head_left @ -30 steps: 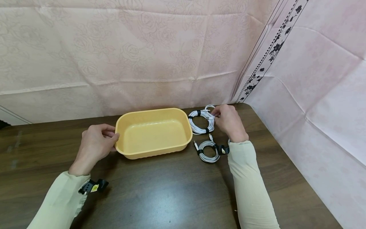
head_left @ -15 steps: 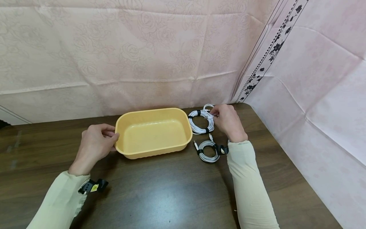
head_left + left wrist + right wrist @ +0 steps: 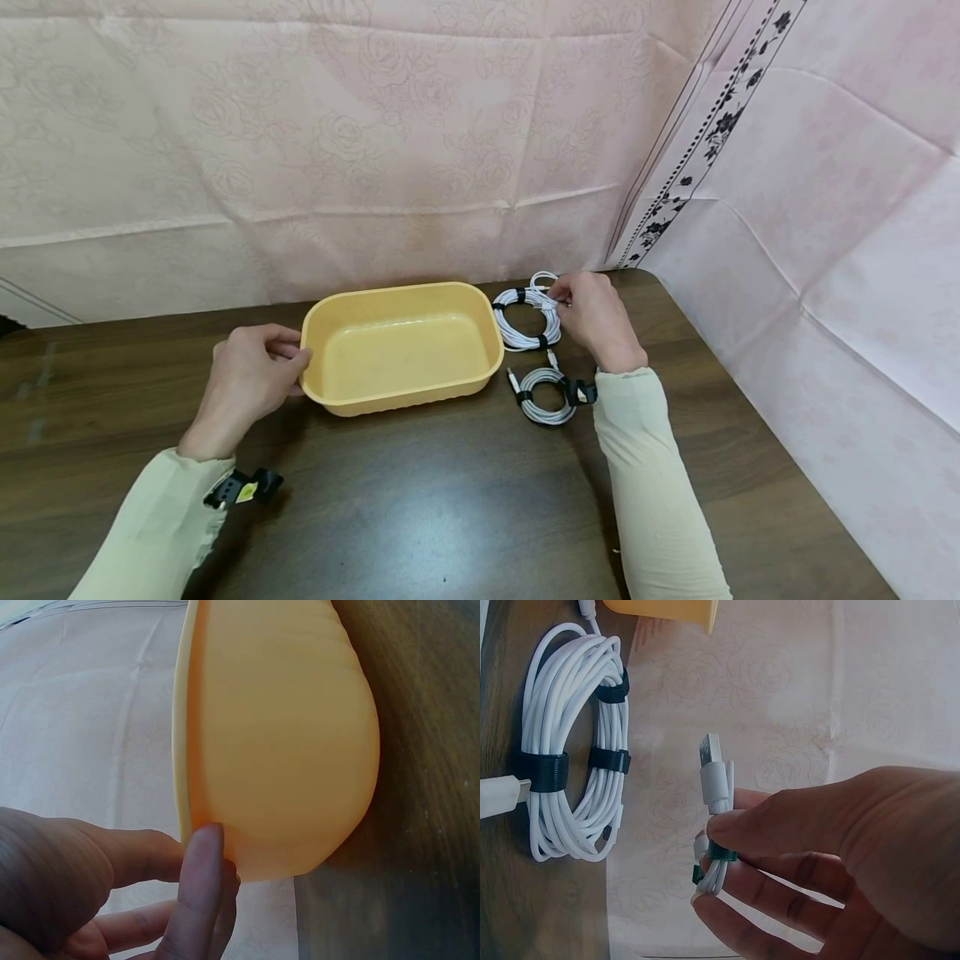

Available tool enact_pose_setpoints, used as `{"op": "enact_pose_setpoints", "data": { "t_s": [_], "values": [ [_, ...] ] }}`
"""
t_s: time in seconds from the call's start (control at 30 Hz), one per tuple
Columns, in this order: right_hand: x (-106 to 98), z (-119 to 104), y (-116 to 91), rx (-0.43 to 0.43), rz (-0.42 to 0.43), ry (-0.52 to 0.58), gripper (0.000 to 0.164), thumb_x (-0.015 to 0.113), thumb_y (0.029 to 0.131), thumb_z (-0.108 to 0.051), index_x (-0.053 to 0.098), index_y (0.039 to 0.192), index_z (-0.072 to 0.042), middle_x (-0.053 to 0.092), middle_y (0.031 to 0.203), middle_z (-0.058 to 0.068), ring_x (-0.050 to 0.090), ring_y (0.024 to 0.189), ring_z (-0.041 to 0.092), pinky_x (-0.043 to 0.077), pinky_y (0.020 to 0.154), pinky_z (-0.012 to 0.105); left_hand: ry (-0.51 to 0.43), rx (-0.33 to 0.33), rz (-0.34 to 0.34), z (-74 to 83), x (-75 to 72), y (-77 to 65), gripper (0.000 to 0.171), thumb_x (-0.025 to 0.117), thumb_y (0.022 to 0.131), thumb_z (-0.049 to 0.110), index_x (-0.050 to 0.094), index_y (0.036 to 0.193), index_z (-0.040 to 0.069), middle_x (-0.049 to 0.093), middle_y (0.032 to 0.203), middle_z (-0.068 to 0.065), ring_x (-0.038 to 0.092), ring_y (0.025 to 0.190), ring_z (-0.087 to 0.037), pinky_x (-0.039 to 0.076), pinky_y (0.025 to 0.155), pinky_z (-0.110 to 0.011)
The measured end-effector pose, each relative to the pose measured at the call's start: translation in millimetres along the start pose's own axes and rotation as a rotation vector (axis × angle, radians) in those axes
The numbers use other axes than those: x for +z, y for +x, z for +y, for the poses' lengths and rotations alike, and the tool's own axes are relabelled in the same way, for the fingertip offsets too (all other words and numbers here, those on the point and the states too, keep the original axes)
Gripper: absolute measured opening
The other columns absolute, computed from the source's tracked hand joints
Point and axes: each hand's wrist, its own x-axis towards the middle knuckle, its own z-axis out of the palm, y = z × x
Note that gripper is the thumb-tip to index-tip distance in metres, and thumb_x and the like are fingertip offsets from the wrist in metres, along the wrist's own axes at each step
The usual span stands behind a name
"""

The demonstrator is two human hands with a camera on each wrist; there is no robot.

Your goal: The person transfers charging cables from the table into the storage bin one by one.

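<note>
My left hand (image 3: 251, 379) pinches the rim at the left end of a pale yellow plastic basin (image 3: 408, 354), which stands at the back of the table. In the left wrist view a fingertip lies against the basin's outer wall (image 3: 285, 742), just under the rim. At the basin's right, my right hand (image 3: 600, 321) pinches a small bundled white USB cable (image 3: 718, 874) with a dark green strap; its metal plug (image 3: 711, 750) points up in the right wrist view. Beside it lies a larger white coiled cable (image 3: 547, 724) with black straps.
Nearer the front, a greyish-white coiled cable (image 3: 543, 417) lies with its two plugs sticking out, close to the right wrist's black strap (image 3: 581, 392). A floral cloth (image 3: 360, 150) hangs behind the brown wooden table (image 3: 420, 517), and another on the right.
My right hand has shifted slightly left, and a thin white cable loop at its fingertips has moved left too. The left hand and the basin look unchanged.
</note>
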Motion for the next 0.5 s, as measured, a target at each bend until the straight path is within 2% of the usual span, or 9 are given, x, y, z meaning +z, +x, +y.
{"op": "enact_pose_setpoints", "data": {
  "t_s": [0.3, 0.5],
  "values": [
    [0.3, -3.1, -0.3, 0.005, 0.001, 0.004, 0.028, 0.055, 0.088, 0.005, 0.078, 0.1, -0.005, 0.077, 0.098, 0.011, 0.068, 0.089, 0.026, 0.056, 0.077, 0.043, 0.007, 0.002, 0.001, 0.6, -0.1, 0.9, 0.037, 0.061, 0.097, 0.016, 0.064, 0.125, -0.008, 0.068, 0.106, -0.024, 0.072, 0.066, -0.014, 0.062, 0.056, -0.025],
    [0.7, -5.5, -0.2, -0.003, 0.002, 0.007, 0.028, 0.055, 0.088, 0.005, 0.078, 0.1, -0.004, 0.077, 0.097, 0.011, 0.067, 0.088, 0.026, 0.056, 0.077, 0.042, -0.002, -0.004, -0.003, 0.1, 0.1, 0.1, 0.037, 0.062, 0.097, 0.016, 0.063, 0.125, -0.008, 0.068, 0.107, -0.025, 0.072, 0.067, -0.014, 0.064, 0.059, -0.029]
  ]
}}
